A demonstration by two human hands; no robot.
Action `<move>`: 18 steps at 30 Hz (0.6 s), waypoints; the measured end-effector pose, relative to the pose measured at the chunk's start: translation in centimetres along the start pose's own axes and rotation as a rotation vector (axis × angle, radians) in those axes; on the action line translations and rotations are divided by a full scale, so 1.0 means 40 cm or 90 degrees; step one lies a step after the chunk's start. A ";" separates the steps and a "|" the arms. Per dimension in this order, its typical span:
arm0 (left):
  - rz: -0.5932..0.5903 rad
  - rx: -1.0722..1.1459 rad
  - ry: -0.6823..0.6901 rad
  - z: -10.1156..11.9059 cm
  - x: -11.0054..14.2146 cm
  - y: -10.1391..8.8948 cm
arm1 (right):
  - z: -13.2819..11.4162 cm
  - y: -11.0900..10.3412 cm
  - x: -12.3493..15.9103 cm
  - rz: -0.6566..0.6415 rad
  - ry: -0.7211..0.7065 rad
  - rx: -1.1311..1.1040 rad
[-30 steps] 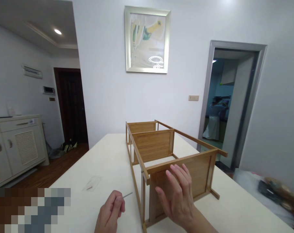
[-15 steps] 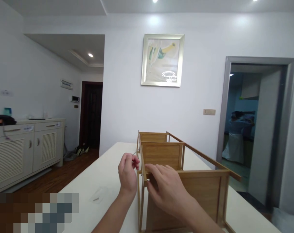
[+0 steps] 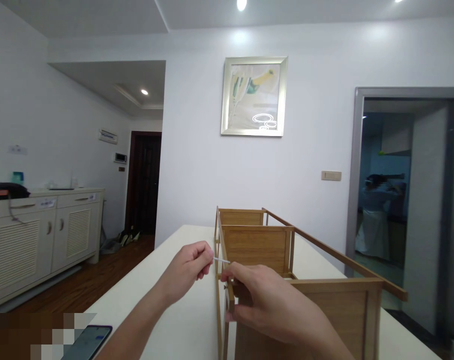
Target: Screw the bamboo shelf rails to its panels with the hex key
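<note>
My left hand [image 3: 192, 262] is closed around a thin silvery hex key [image 3: 222, 260]; its bare end points right, towards the near left rail of a brown wooden shelf rack [image 3: 305, 282]. The rack lies on its side on a white table [image 3: 185, 320], its panels standing upright. A small dark bolt head [image 3: 225, 287] shows on that rail, below the key and apart from it. My right hand [image 3: 272, 295] grips the rail's near end, thumb below and fingers above. Its fingertips are partly hidden behind the wood.
A phone [image 3: 87, 342] lies at the table's near left edge, partly blurred out. White cabinets [image 3: 42, 230] stand along the left wall. On the right, a person [image 3: 379, 210] is beyond a doorway. A framed picture [image 3: 254, 97] hangs ahead.
My left hand has turned and drawn back slightly, so the key now points right. My right hand has shifted down around the rail's end. The view has moved slightly, and the phone now shows.
</note>
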State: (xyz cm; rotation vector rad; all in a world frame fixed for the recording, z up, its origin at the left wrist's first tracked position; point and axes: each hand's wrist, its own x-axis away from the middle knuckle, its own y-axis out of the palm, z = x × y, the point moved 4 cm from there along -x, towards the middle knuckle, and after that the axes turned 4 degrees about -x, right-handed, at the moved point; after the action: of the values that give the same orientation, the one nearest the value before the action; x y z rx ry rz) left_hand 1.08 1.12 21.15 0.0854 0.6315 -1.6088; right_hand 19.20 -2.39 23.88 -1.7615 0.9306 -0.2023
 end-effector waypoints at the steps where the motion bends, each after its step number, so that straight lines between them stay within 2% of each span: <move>1: -0.029 -0.041 -0.006 0.007 0.008 -0.014 | 0.005 -0.001 -0.002 -0.005 0.003 -0.017; 3: -0.048 -0.121 -0.015 0.020 0.024 -0.044 | 0.015 0.000 -0.004 -0.007 0.017 -0.059; 7: -0.020 -0.209 0.003 0.045 0.043 -0.076 | 0.031 -0.001 -0.004 0.013 0.041 -0.055; 9: -0.032 -0.220 0.007 0.050 0.047 -0.073 | 0.035 -0.002 -0.001 0.009 0.032 -0.044; 14: -0.111 -0.174 -0.083 0.038 0.061 -0.060 | 0.057 -0.017 0.017 0.018 0.040 -0.051; 18: -0.151 -0.142 -0.110 0.029 0.071 -0.054 | 0.076 -0.031 0.028 0.018 0.016 -0.063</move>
State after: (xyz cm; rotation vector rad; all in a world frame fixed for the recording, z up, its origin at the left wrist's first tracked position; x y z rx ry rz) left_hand -1.05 -1.93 21.69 -0.3003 0.7025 -1.7391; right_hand 22.24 -0.76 23.40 -1.8391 0.9973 -0.1631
